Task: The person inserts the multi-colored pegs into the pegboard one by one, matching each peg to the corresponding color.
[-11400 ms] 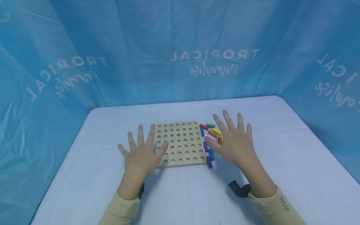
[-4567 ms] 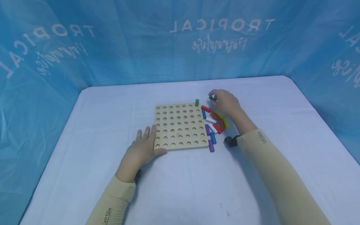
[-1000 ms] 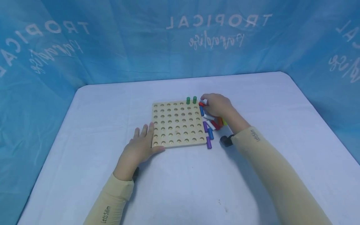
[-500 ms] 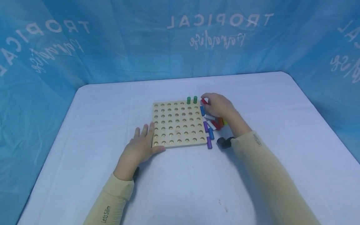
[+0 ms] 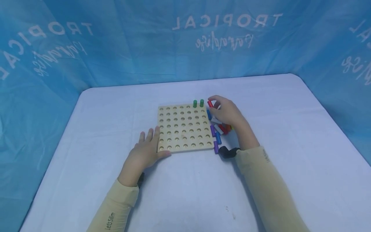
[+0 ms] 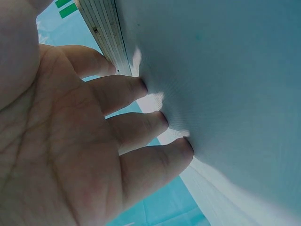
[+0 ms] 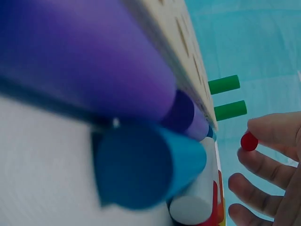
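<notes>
A wooden pegboard [image 5: 179, 129] with rows of round holes lies flat on the table. Two green pegs [image 5: 202, 103] stand upright in its far right corner. My right hand [image 5: 227, 111] pinches a red peg [image 7: 249, 141] between thumb and fingertip, just right of those green pegs. At the board's near left corner rests my left hand [image 5: 143, 154], fingers along the left edge and thumb at the front edge. In the left wrist view its fingertips touch the tablecloth beside the board's side [image 6: 108, 33].
Loose pegs lie along the board's right edge: purple pegs [image 5: 215, 147], blue pegs [image 5: 218, 138], white pegs [image 5: 218, 129], and red, orange and yellow ones partly under the right hand. White cloth [image 5: 185, 193] covers the table. A blue curtain [image 5: 145, 48] hangs behind.
Since the earliest frame, two green pegs have been stood in the board. Within the last second the right hand has lifted a red peg and tilted it upward. The left hand stays put.
</notes>
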`<state>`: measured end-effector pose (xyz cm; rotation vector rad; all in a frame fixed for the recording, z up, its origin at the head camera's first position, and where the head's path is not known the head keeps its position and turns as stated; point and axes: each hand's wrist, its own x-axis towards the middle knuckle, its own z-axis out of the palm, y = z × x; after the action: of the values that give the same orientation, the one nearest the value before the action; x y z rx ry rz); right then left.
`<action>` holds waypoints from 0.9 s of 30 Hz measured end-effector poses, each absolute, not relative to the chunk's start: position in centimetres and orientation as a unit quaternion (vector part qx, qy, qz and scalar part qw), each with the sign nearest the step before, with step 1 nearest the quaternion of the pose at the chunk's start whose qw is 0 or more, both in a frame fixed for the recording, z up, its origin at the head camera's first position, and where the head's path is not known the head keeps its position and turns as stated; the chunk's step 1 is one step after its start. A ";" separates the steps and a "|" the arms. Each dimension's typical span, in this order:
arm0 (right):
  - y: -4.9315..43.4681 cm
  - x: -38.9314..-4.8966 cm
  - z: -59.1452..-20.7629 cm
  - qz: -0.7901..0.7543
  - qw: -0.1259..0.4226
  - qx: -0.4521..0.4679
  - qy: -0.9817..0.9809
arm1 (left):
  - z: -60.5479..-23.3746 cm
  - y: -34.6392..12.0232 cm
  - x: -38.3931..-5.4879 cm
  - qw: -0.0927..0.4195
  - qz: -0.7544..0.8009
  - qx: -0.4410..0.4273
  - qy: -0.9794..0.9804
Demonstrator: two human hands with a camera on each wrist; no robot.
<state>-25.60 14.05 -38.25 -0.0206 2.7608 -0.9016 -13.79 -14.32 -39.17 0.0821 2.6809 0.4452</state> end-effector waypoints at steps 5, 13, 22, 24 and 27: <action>14.0 -25.4 -38.3 -0.332 0.109 -0.004 0.937 | -39.2 -14.3 -13.8 0.208 0.159 0.030 0.965; 13.5 -25.5 -38.4 -0.340 0.082 -0.013 0.937 | -39.0 -14.3 -13.8 0.210 0.160 0.027 0.964; 13.2 -25.5 -38.8 -0.364 0.063 -0.019 0.929 | -38.8 -14.3 -13.7 0.212 0.157 0.027 0.964; 13.1 -25.5 -38.7 -0.368 0.056 -0.026 0.928 | -38.8 -14.3 -13.7 0.213 0.158 0.026 0.964; 13.0 -25.5 -38.7 -0.375 0.048 -0.033 0.925 | -38.9 -14.2 -13.8 0.213 0.160 0.026 0.964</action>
<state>-25.53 13.03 -38.69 -0.1015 2.8207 -1.1429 -13.76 -14.25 -38.90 0.0712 2.6753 0.4453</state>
